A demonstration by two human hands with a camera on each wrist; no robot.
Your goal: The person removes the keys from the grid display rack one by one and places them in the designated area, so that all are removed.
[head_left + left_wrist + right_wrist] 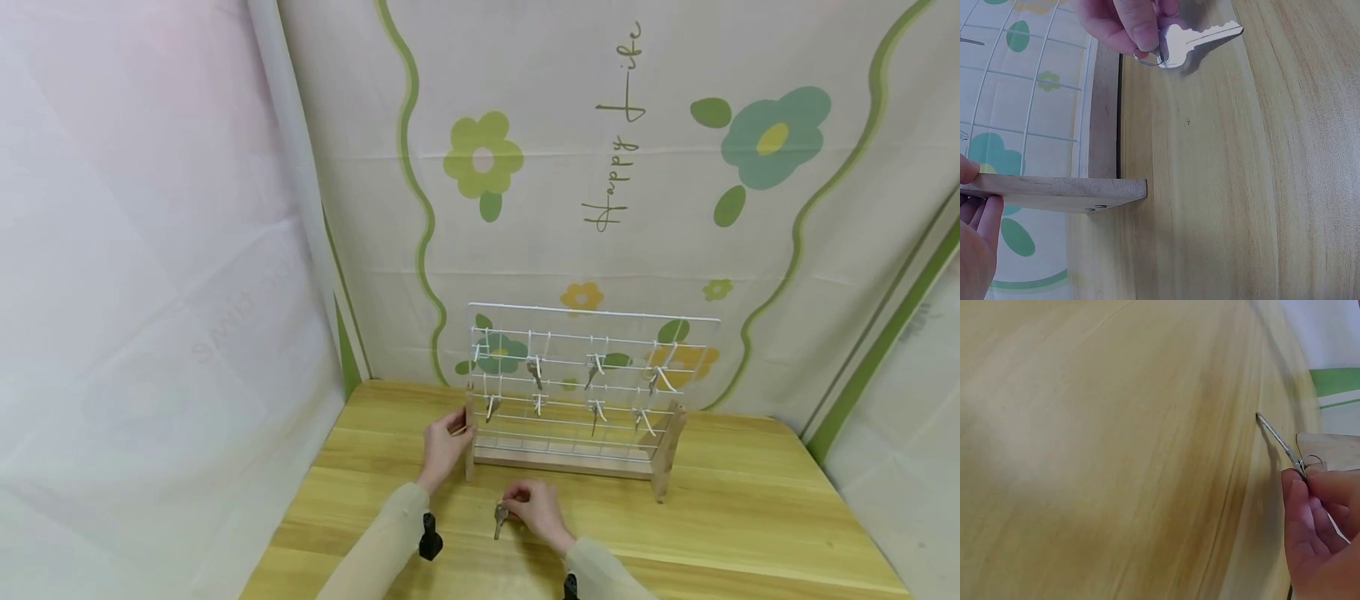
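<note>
A white wire rack on a wooden stand stands upright on the table. My left hand holds the left wooden side post, with the thumb on one face and fingers on the other. In front of the rack's base, my right hand pinches a silver key by its head, between thumb and fingers. A thin metal ring passes through the key's head. The key's toothed blade points away from the fingers, low over the table in the right wrist view.
Several keys hang from white hooks in two rows on the rack, among them one key in the upper row. The wood-grain table extends to both sides. Behind it hangs a flower-printed curtain; a pale curtain flanks the left.
</note>
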